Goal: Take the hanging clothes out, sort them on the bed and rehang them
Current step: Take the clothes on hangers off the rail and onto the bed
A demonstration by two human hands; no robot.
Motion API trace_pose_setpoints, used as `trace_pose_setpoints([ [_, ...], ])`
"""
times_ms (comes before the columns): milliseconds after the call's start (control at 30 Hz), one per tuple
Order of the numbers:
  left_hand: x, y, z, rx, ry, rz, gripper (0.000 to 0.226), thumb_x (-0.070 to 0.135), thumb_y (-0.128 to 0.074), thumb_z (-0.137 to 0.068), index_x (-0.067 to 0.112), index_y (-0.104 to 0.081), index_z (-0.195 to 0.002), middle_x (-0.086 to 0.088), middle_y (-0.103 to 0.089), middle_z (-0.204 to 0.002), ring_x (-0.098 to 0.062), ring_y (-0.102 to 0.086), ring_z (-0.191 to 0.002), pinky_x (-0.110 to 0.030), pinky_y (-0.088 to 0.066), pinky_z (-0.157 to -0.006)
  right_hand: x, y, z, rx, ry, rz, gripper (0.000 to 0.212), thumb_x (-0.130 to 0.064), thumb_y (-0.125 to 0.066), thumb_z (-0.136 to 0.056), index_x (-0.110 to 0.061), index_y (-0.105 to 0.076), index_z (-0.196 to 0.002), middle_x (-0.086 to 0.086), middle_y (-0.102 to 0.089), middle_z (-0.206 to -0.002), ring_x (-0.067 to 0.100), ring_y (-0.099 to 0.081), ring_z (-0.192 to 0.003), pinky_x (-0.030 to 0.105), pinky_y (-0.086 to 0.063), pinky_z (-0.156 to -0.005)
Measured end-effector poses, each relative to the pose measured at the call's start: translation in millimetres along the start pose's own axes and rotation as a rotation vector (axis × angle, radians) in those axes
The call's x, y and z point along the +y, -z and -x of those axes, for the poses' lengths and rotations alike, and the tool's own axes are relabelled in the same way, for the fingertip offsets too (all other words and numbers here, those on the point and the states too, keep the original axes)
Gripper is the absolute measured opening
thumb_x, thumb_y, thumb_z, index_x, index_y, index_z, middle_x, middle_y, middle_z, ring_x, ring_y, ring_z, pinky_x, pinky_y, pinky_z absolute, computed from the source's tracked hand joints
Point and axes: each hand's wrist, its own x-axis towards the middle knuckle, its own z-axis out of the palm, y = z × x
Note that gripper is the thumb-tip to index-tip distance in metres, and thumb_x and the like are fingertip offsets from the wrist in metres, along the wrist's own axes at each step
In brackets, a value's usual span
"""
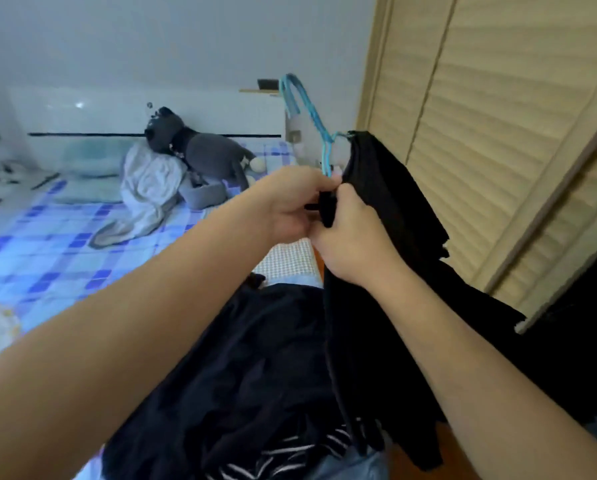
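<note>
A black garment [387, 216] hangs from a blue hanger [305, 112] held up over the bed's right edge. My left hand [292, 206] grips the hanger's lower part together with a fold of black cloth. My right hand [349, 244] is closed on the same black garment just beside it, the two hands touching. The hanger's hook points up and to the left. Below my arms a pile of dark clothes [255, 368] lies on the bed [48, 244], with a black-and-white striped piece [283, 455] at the near end.
A louvred wooden wardrobe door [498, 116] stands at the right, close to the garment. On the blue checked bed lie a grey plush toy [200, 150], a crumpled white cloth [148, 188] and a pale pillow [89, 157] near the white headboard.
</note>
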Motion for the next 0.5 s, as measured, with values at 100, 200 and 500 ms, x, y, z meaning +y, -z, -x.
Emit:
trace_pose_setpoints([
  [100, -38, 119, 1, 0.159, -0.001, 0.025, 0.018, 0.008, -0.052, -0.102, 0.011, -0.061, -0.087, -0.002, -0.061, -0.071, -0.013, -0.062, -0.066, -0.027, -0.054, -0.061, -31, -107, -13, -0.258, -0.002, -0.094, 0.038, -0.037, -0.065, -0.089, -0.020, -0.052, -0.120, -0.002, -0.066, -0.095, 0.020, -0.062, -0.084, 0.034, -0.045, -0.072],
  [200, -110, 265, 8, 0.325, 0.107, 0.085, 0.015, 0.011, -0.051, -0.103, 0.008, -0.063, -0.093, -0.005, -0.067, -0.076, -0.018, -0.065, -0.068, -0.032, -0.056, -0.066, -33, -227, -5, -0.536, -0.083, -0.256, 0.046, -0.037, -0.064, -0.093, -0.021, -0.051, -0.135, -0.009, -0.057, -0.075, 0.007, -0.058, -0.066, 0.035, -0.051, -0.071],
  [500, -356, 494, 126, 0.645, 0.959, -0.082, 0.003, 0.011, -0.056, -0.097, 0.011, -0.056, -0.100, -0.013, -0.059, -0.099, -0.027, -0.057, -0.079, -0.038, -0.050, -0.076, 75, -414, 90, -0.921, -0.818, 0.112, 0.036, -0.029, -0.053, -0.097, -0.019, -0.053, -0.132, 0.003, -0.060, -0.120, 0.020, -0.062, -0.098, 0.037, -0.052, -0.090],
])
